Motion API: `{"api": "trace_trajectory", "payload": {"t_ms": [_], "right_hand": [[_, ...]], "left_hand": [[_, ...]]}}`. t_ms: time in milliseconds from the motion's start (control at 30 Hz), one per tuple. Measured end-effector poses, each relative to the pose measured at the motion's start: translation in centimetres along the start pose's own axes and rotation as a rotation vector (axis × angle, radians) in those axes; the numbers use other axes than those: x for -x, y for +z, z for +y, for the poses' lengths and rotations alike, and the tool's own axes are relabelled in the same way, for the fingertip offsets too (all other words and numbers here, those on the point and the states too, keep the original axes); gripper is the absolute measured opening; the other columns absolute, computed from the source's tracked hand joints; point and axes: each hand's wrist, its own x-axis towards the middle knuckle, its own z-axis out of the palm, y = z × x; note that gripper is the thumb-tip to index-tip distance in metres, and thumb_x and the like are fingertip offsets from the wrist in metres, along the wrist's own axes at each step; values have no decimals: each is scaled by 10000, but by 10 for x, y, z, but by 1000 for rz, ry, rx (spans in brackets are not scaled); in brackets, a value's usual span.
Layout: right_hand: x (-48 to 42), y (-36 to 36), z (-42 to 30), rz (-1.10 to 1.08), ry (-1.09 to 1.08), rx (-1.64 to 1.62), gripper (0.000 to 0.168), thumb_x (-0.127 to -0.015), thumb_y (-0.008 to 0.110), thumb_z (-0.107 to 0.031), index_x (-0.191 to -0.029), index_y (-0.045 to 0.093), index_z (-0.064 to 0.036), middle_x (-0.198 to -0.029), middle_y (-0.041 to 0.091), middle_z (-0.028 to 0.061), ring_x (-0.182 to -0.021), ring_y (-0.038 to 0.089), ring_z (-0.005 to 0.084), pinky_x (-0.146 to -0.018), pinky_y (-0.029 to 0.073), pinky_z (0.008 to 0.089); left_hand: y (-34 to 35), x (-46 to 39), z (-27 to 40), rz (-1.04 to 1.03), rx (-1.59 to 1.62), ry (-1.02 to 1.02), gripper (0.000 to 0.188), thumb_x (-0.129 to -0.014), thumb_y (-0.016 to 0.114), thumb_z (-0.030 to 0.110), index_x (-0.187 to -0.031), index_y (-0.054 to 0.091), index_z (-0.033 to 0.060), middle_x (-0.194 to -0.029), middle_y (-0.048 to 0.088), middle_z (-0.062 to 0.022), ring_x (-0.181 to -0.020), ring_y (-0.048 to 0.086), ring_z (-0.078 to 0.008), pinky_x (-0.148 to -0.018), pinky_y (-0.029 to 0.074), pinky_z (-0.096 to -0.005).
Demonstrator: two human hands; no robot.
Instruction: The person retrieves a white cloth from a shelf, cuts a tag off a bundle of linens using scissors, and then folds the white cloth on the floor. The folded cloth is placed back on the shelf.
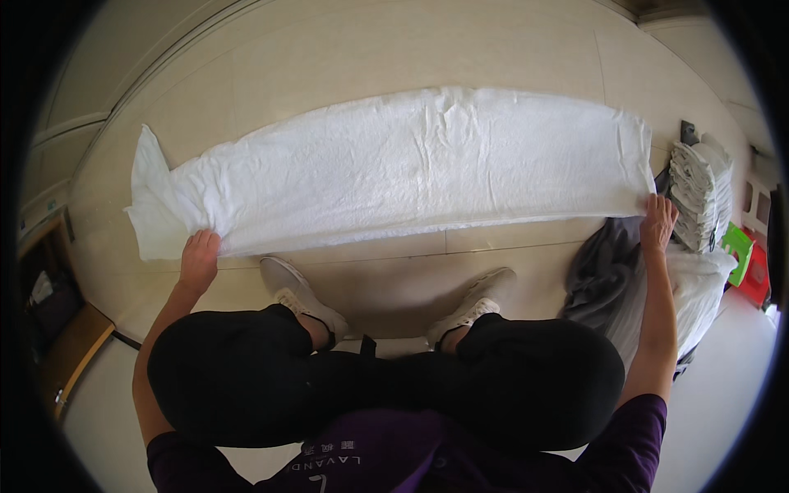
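A long white terry towel [370, 166] lies spread across the beige tiled floor before me, with creases near its middle and left part. My left hand [200, 256] grips the near edge towards its left end, where the cloth bunches and a flap sticks out beyond the hand. At the near right corner, my right hand [659, 222] pinches the towel between thumb and fingers. The near edge is drawn fairly straight between the two hands, just past my shoes. The fingertips of both hands are partly hidden by the hands themselves.
To the right stand a stack of folded white cloths [693, 197], a heap of dark grey fabric [598, 271] and a whitish translucent bag [703, 283]. Green [738, 252] and red plastic items [757, 271] lie beyond. A wooden door [86, 345] stands at the left.
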Motion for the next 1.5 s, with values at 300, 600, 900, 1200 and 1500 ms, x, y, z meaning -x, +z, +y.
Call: {"api": "trace_trajectory", "payload": {"t_ms": [300, 600, 900, 1200, 1500], "right_hand": [[-42, -2, -55, -569, -27, 58, 252, -863, 525, -54, -1063, 660, -127, -998, 642, 115, -1057, 566, 319, -905, 429, 448], [-141, -70, -302, 10, -421, -744, 515, -950, 578, -305, -1440, 460, -200, -1526, 353, 167, -1417, 318, 345, -1121, 225, 678], [-98, 71, -40, -178, 843, -517, 591, -996, 460, -454, -1499, 394, -151, -1595, 322, 94, -1507, 174, 341, -1162, 56, 676], [-110, 114, -13, 52, 511, -606, 680, -1005, 458, -488, -1544, 298, -106, -1600, 295, 134, -1507, 201, 303, -1214, 119, 550], [-27, 30, -109, -55, -267, -700, 561, -998, 493, -370, -1525, 371, -223, -1597, 295, 136, -1498, 218, 323, -1207, 130, 571]], "left_hand": [[-3, -22, -9, -324, 154, 47, 314, -684, 659, -11, -987, 606, 49, -1024, 589, -187, -996, 572, -359, -832, 480, -468], [-103, -263, 196, -227, -95, 719, 881, -784, 756, 158, -1534, 294, 168, -1602, 180, -188, -1482, 144, -413, -1035, 292, -735], [-74, -318, 262, -470, -275, 495, 1306, -580, 918, 411, -1593, 120, 206, -1642, -68, -205, -1480, -78, -506, -870, 225, -908], [-79, -318, 267, -451, -285, 461, 1285, -563, 923, 379, -1585, 166, 198, -1643, -37, -209, -1482, -39, -512, -893, 255, -887], [-86, -311, 272, -446, -272, 383, 1295, -531, 941, 331, -1580, 193, 193, -1649, -35, -186, -1493, -40, -483, -941, 291, -846]]}}
